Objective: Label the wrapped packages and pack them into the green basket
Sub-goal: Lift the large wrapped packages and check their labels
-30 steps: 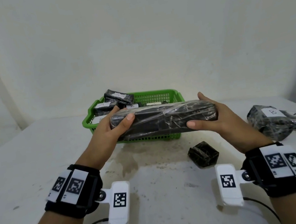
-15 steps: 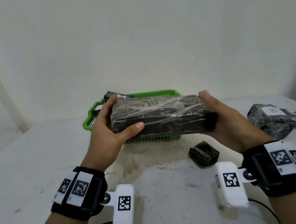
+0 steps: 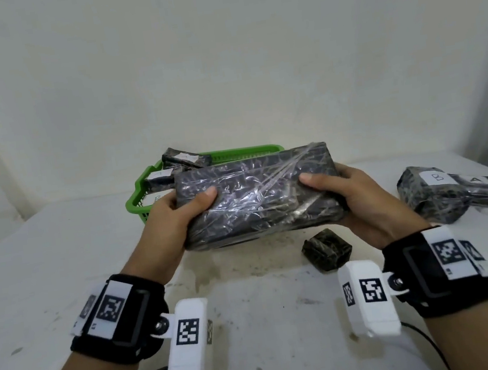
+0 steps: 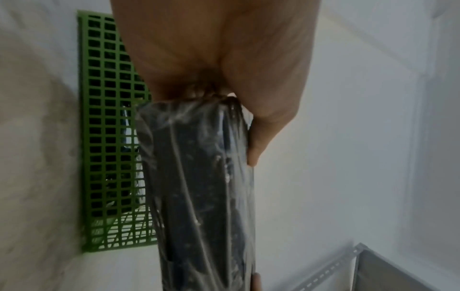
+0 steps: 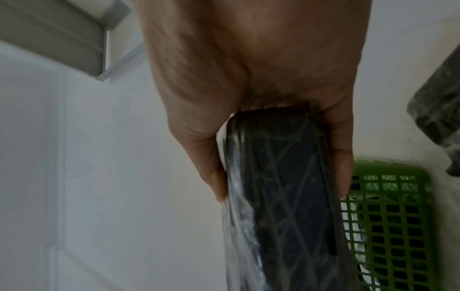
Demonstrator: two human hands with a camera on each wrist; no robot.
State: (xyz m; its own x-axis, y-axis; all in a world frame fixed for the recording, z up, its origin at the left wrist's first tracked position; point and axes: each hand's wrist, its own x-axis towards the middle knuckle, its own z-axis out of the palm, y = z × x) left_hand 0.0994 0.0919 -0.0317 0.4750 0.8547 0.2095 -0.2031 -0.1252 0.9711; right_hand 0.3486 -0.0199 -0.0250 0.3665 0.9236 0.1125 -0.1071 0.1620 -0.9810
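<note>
Above the middle of the tabletop [image 3: 59,255], just short of the green basket [image 3: 135,203], a long film-wrapped package [image 3: 256,195] was held level between both hands. Left hand [image 3: 176,221] and right hand [image 3: 359,200] each clasped one end, thumb on the upper face and fingers curled beneath. No label showed on the face in view. Judged stiff and box-like, of moderate weight; the glossy film looked slippery, so an end grip seemed soundest. Labelled packages [image 3: 185,160] lay in the basket's left end. Two labelled bundles [image 3: 454,191] sat near the right edge, and a small wrapped block [image 3: 327,253] lay centrally. Surface white, stained; walls plain.
</note>
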